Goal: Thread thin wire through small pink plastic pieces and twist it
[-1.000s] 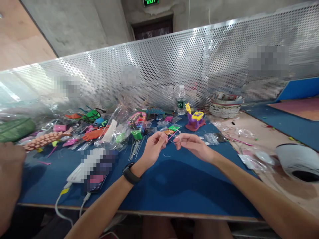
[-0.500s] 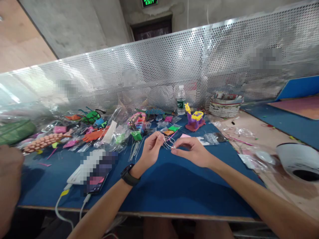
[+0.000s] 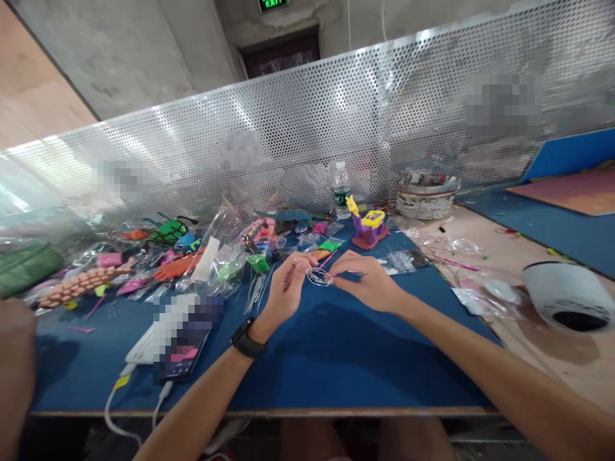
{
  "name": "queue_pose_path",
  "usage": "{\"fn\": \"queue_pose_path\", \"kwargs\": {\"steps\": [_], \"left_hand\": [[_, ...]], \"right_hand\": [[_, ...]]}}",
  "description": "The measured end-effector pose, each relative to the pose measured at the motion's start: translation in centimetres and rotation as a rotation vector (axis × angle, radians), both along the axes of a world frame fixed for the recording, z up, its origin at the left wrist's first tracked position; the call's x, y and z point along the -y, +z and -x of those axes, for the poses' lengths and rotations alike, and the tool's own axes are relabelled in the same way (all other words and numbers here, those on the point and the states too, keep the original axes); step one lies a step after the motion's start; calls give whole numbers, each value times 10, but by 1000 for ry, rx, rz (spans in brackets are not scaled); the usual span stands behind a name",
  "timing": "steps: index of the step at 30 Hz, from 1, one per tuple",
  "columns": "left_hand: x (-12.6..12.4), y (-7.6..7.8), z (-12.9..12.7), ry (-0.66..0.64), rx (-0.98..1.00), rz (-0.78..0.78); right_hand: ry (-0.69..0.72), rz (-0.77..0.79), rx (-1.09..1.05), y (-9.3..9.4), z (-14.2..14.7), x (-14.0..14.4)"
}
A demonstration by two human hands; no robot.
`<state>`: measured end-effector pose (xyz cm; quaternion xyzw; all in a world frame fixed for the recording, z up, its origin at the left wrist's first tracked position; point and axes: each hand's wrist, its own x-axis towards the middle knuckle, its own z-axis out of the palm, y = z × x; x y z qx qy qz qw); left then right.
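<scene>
Thin silvery wire (image 3: 319,279), bent into several loops, hangs between my two hands above the blue table. My left hand (image 3: 288,286), with a black watch on its wrist, pinches the left side of the loops. On the right side, the thumb and fingertips of my right hand (image 3: 366,279) close on the same wire. Just left of my left hand lies a bundle of straight wires (image 3: 259,289) on the table. Beyond my hands are an orange and a green clay packet (image 3: 330,245) and a purple and yellow clay animal figure (image 3: 369,227).
Cabled phones (image 3: 185,349) lie at left, beside another person's arm (image 3: 14,371). Clay figures and plastic bags (image 3: 180,266) crowd the back left. A water bottle (image 3: 341,189), a woven basket (image 3: 426,197) and a white roll (image 3: 560,291) stand farther back and right. A perforated metal screen (image 3: 298,115) borders the table.
The wire loops have tilted and look flatter between my fingers. My right hand's fingers have shifted slightly on them. The whole view has shifted a little.
</scene>
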<state>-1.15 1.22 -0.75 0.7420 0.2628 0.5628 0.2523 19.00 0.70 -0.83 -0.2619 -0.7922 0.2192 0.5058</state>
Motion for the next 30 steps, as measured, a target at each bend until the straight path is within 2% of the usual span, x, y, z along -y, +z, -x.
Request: {"fn": "queue_pose_path", "kwargs": {"steps": [8, 13, 19, 24, 30], "left_hand": [[-2, -2, 0, -29, -16, -16], [-5, -5, 1, -89, 10, 18], [-4, -5, 4, -104, -58, 113], [-5, -4, 7, -147, -108, 140], [-11, -6, 11, -194, -96, 186]], "right_hand": [[119, 109, -12, -2, 5, 6], [105, 161, -44, 0, 6, 4], [73, 252, -41, 3, 4, 5], [112, 241, -20, 3, 3, 4], [96, 215, -11, 6, 0, 2]]}}
